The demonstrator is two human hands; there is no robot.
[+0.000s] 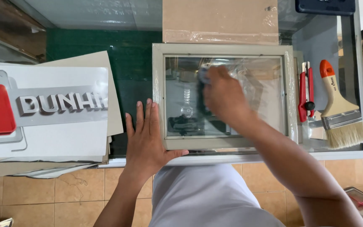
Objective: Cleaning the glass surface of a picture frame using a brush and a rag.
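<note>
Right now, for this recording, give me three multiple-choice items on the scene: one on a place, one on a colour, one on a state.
1. Where does the paintbrush lie?
A. right of the picture frame
B. on the floor tiles
C. on the stack of printed boards

2. What colour is the utility knife?
A. blue
B. red
C. green

3. How is the left hand?
A. clenched around the brush
B. lifted in the air
C. flat, at the frame's left edge

Answers: 1 A, the brush rests at the table's right end; 2 B, its body shows red; 3 C, the fingers lie spread while the right hand presses a dark cloth on the glass.
</note>
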